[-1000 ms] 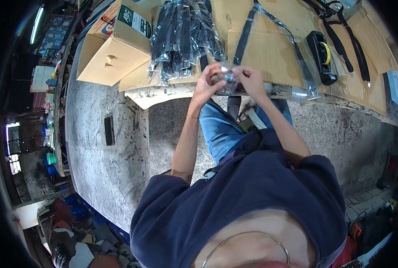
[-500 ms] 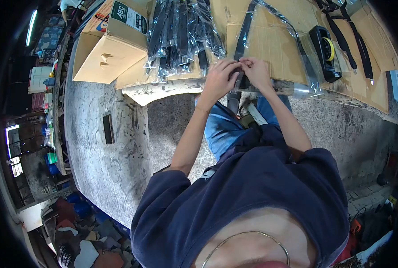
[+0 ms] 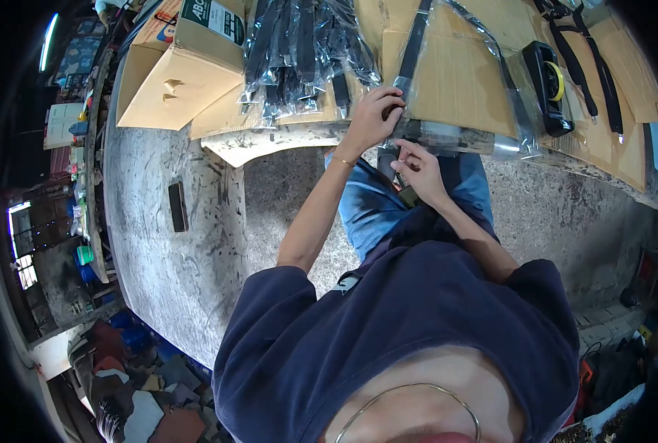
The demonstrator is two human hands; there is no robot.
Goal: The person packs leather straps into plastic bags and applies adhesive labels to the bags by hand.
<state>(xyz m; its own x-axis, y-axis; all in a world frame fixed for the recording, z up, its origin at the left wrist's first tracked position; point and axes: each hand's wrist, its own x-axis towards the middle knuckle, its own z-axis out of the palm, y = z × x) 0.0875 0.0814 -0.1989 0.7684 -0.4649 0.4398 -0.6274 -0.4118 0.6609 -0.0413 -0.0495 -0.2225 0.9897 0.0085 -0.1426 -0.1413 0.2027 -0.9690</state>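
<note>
My left hand [image 3: 375,117] is at the front edge of the table, with thumb and fingers closed around the lower end of a black strap [image 3: 415,46]. That strap runs away from me over the cardboard, partly in clear plastic. Lower and to the right, my right hand [image 3: 420,173] hovers over my lap just off the table edge. Its fingers are loosely curled, thumb and index apart, and I see nothing held in them. Left of my hands lies a pile of black straps in clear plastic sleeves [image 3: 299,55].
An opened cardboard box [image 3: 188,74] stands at the left of the table. A black tape dispenser [image 3: 546,88] with a yellow roll sits to the right, beside more black straps [image 3: 605,81]. Cardboard sheets [image 3: 462,88] cover the tabletop. A phone [image 3: 178,207] lies on the grey side bench [image 3: 152,273].
My right hand has left the strap end and dropped toward my lap, its fingers opening. My left hand stays at the strap. The view has shifted slightly.
</note>
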